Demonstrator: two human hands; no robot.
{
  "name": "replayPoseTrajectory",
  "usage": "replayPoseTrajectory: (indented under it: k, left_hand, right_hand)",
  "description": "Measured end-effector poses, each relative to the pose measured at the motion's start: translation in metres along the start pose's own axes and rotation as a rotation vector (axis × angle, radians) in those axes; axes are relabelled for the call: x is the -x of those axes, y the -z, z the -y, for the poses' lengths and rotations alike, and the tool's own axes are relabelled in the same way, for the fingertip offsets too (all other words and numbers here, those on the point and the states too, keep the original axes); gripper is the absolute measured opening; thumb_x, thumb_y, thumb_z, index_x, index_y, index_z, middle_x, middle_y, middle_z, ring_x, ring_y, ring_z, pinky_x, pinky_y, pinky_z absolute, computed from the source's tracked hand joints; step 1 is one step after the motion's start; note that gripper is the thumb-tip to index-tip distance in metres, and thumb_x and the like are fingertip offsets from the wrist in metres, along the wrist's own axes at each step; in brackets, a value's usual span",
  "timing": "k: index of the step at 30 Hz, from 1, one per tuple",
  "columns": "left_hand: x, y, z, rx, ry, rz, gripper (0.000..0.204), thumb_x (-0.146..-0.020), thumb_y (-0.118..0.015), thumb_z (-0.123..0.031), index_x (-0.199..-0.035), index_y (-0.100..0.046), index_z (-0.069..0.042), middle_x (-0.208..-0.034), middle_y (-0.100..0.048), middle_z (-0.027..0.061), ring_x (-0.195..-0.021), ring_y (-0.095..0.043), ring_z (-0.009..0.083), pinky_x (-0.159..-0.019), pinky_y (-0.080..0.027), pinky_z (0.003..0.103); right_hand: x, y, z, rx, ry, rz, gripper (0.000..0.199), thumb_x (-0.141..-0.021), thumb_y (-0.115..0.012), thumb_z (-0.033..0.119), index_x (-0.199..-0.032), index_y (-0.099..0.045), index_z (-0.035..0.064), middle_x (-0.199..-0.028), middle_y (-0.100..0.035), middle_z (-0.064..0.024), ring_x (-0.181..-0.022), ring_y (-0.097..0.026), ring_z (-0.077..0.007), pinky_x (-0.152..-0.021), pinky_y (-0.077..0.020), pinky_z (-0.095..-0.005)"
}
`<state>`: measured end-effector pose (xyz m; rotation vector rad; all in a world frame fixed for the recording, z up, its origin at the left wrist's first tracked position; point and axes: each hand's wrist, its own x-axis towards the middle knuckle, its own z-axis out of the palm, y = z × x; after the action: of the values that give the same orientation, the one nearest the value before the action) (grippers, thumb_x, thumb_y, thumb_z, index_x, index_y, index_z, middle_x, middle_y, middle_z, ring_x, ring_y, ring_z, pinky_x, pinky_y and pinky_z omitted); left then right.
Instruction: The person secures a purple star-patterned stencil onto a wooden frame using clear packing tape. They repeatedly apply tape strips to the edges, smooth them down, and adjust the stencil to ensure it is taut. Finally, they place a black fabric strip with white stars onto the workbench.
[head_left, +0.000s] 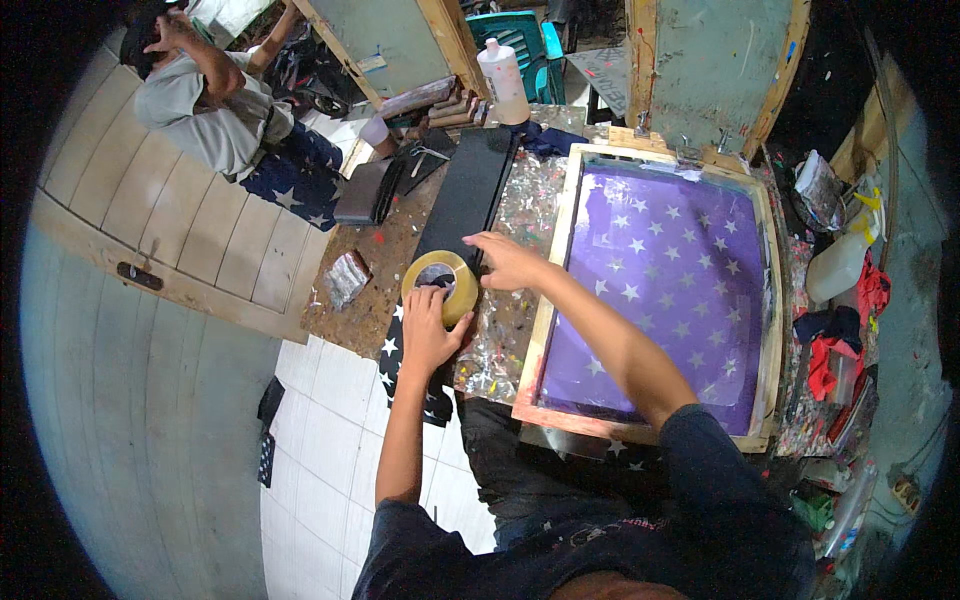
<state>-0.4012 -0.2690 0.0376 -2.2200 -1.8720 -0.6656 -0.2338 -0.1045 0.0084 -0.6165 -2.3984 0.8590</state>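
Note:
A large roll of yellowish clear packing tape (459, 303) lies at the table's near left edge. My left hand (430, 335) is closed on its near side, with the fingers over the rim into the core and the thumb outside. Just right of the roll, my right hand (508, 263) is open, index finger stretched left and thumb apart, over the edge of a long flat black piece (465, 195). Black cloth with white stars (390, 348) hangs over the table edge under the roll. Whether the right fingertips touch the black piece cannot be told.
A wood-framed purple printing screen with stars (650, 300) fills the table's right side. At the back stand a plastic bottle (504, 85) and dark folded pieces (370, 190). A crumpled silver packet (347, 279) lies left. Another person (215, 115) is at far left; a spray bottle (840, 262) stands right.

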Motion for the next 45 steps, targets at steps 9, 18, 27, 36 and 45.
replayPoseTrajectory:
  k: [9,18,27,36,45]
  left_hand:
    - [0.002,0.029,-0.023,0.115,-0.045,0.021,0.036,-0.085,-0.073,-0.03,-0.093,-0.055,0.001,-0.086,-0.054,0.0183,-0.087,-0.053,0.0394,-0.083,-0.04,0.046]
    - [0.054,0.087,-0.128,0.344,-0.209,0.06,0.04,-0.081,-0.078,-0.028,-0.088,-0.052,0.001,-0.079,-0.048,0.0158,-0.072,-0.048,0.0355,-0.066,-0.037,0.043]
    - [0.108,0.079,-0.214,0.462,-0.247,0.162,0.039,-0.078,-0.081,-0.026,-0.089,-0.055,0.001,-0.078,-0.051,0.0143,-0.072,-0.052,0.0331,-0.066,-0.04,0.043]
    - [0.13,0.061,-0.244,0.476,-0.255,0.003,0.041,-0.074,-0.081,-0.025,-0.092,-0.056,0.003,-0.079,-0.052,0.0149,-0.071,-0.054,0.0336,-0.063,-0.041,0.042]
    - [0.136,0.062,-0.251,0.523,-0.25,0.018,0.039,-0.076,-0.08,-0.021,-0.092,-0.056,0.005,-0.079,-0.053,0.0165,-0.071,-0.053,0.035,-0.064,-0.041,0.043]
  right_hand:
    - [0.027,-0.001,0.043,-0.374,0.038,-0.088,0.059,-0.084,-0.063,0.015,-0.142,-0.052,0.008,-0.135,-0.058,-0.0195,-0.124,-0.054,-0.0328,-0.107,-0.042,-0.04]
    - [0.195,0.037,0.166,-0.227,0.014,-0.477,0.047,-0.09,-0.063,0.004,-0.137,-0.057,0.0055,-0.14,-0.055,-0.0191,-0.119,-0.061,-0.0331,-0.104,-0.0473,-0.0386]
    - [0.277,0.04,0.221,-0.27,-0.322,-0.666,0.032,-0.082,-0.073,0.003,-0.105,-0.051,0.0036,-0.113,-0.059,-0.0159,-0.109,-0.059,-0.0312,-0.093,-0.0461,-0.0391]
    - [0.295,0.038,0.227,-0.085,-0.307,-0.743,0.035,-0.078,-0.073,0.002,-0.104,-0.049,0.0027,-0.107,-0.057,-0.0158,-0.102,-0.056,-0.0333,-0.089,-0.0448,-0.0418]
    - [0.308,0.034,0.232,-0.127,-0.315,-0.761,0.033,-0.081,-0.072,0.008,-0.107,-0.055,-0.0023,-0.113,-0.058,-0.0199,-0.108,-0.056,-0.0383,-0.093,-0.0456,-0.045]
